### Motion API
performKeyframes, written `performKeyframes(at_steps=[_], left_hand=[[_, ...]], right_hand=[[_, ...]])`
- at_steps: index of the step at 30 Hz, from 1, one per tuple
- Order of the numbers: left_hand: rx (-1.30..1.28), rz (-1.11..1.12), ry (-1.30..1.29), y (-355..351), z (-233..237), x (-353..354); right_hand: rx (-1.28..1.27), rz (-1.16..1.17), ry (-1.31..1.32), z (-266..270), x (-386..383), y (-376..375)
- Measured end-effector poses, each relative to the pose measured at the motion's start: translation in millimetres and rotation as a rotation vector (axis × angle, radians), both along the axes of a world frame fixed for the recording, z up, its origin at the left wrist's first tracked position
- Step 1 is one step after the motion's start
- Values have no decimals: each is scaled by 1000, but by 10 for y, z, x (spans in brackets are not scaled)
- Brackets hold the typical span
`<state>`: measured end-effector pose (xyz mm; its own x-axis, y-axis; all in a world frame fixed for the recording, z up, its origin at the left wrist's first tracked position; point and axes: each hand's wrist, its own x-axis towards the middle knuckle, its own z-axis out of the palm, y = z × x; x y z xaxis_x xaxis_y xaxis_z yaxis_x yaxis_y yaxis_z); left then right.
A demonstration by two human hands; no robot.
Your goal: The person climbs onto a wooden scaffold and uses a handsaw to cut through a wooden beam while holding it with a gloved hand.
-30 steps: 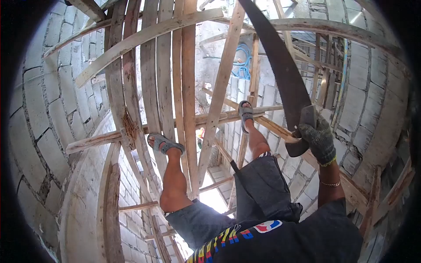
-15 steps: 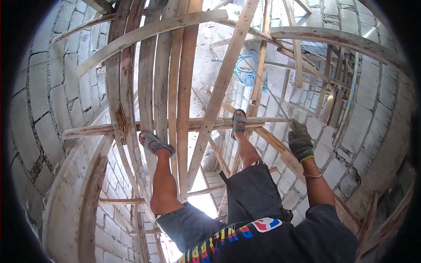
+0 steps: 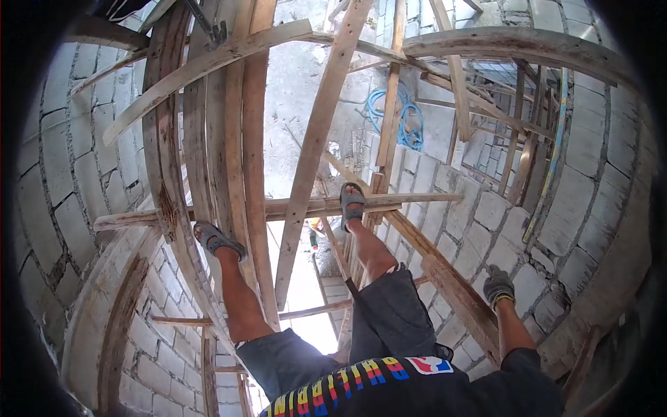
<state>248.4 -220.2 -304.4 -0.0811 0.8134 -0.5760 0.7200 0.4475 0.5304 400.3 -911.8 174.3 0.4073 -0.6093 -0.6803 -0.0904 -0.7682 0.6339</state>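
Note:
My right hand (image 3: pixel 499 286), in a dark knitted glove with a yellow-edged cuff, is beside the block wall (image 3: pixel 517 233) at the right. Some of its fingers are stretched out, and nothing shows in them. Just left of this hand runs a slanting timber beam (image 3: pixel 458 299). My left hand is out of view. My sandalled feet rest on the scaffold, one by the long upright-running planks (image 3: pixel 253 139) and the other on the cross timber (image 3: pixel 292 207).
A dark metal clawed tool (image 3: pixel 217 33) shows at the upper left, its holder unclear. Blue hose (image 3: pixel 410 132) lies coiled beyond the scaffold. A diagonal plank (image 3: pixel 323 139) crosses ahead. Gaps between timbers open onto a lower level with small coloured items (image 3: pixel 314 233).
My right hand has lowered toward me, and the thin rod-like line by it no longer shows. The view has shifted, and the clawed tool has appeared at the upper left.

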Motion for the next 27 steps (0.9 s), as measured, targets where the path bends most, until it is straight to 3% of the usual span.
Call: performKeyframes(at_steps=[3,8,14,17,18,21,22,25,27], left_hand=[[-238,272,-243,-251,608,411],[-256,270,-325,-307,727,435],[-180,171,-290,-391,871,535],[-35,37,-213,-295,1104,486],[47,-19,-176,-144,1291,422],[325,-182,-49,688,2111,30],[424,-235,7,1084,2541,-153],[744,-368,235,2296,4066,-649],[843,-414,376,2674,4608,-875]], right_hand=[[59,-70,129,-4,-141,129],[-12,-162,336,-196,-255,306],[-59,-147,266,-100,-312,433],[124,-88,-4,-219,-745,-484],[160,-80,-132,-182,-810,-644],[-34,-122,-28,48,-734,-443],[-64,-199,-152,100,-756,-397],[-55,-129,-113,-3,-900,-592],[-57,-193,-68,66,-649,-253]])
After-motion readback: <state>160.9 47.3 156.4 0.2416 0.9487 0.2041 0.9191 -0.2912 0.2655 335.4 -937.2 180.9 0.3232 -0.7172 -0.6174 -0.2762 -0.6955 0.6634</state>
